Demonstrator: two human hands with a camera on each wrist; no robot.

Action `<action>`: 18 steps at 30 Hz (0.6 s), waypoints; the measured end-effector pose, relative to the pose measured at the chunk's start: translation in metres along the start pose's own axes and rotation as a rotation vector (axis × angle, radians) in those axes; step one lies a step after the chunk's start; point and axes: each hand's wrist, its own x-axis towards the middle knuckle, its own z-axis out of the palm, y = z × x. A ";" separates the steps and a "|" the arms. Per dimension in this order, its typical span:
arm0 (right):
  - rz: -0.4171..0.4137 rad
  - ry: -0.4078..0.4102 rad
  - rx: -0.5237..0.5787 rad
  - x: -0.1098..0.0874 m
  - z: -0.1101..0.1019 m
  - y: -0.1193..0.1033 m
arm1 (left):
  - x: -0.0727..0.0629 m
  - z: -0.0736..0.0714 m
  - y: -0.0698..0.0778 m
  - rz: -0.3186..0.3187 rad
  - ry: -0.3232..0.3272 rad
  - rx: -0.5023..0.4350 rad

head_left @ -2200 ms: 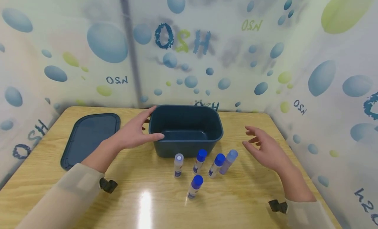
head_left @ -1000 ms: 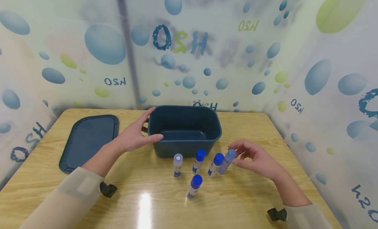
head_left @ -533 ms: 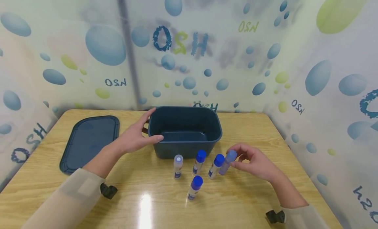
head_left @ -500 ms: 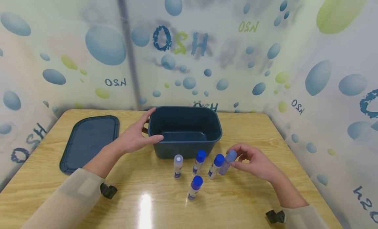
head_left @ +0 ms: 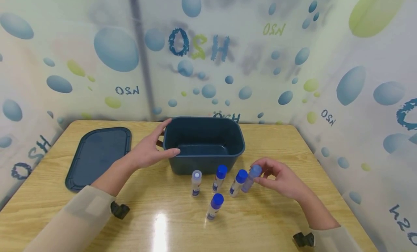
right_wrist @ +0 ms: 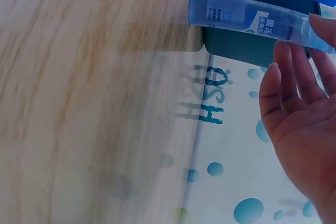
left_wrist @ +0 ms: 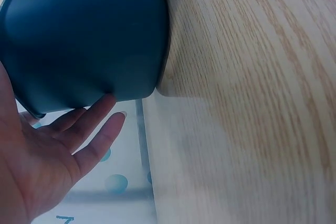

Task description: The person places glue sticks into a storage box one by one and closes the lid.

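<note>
A dark blue plastic bin stands open-topped at the table's middle. My left hand grips its left end, thumb over the near rim and fingers along the side; in the left wrist view the fingertips meet the bin's outer wall. My right hand pinches the top of a translucent light-blue glue stick between thumb and fingers. That tube stands upright at the right of the group. Close by are glue sticks with dark blue caps, another nearer one, and a pale-capped tube.
A flat dark blue lid lies on the left of the wooden table. Behind the table and along its sides hangs a white curtain printed with blue and green drops.
Over the two seconds my right hand has moved left and taken hold of the light-blue glue stick's top. Between half a second ago and now nothing visibly moves. My left hand stays on the bin.
</note>
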 end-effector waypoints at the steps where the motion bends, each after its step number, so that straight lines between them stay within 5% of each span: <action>1: -0.008 0.004 -0.007 0.000 0.000 0.000 | 0.000 0.000 0.000 -0.001 0.000 0.001; 18: -0.058 0.180 -0.024 -0.005 -0.023 -0.019 | 0.000 0.000 -0.001 0.000 0.003 0.007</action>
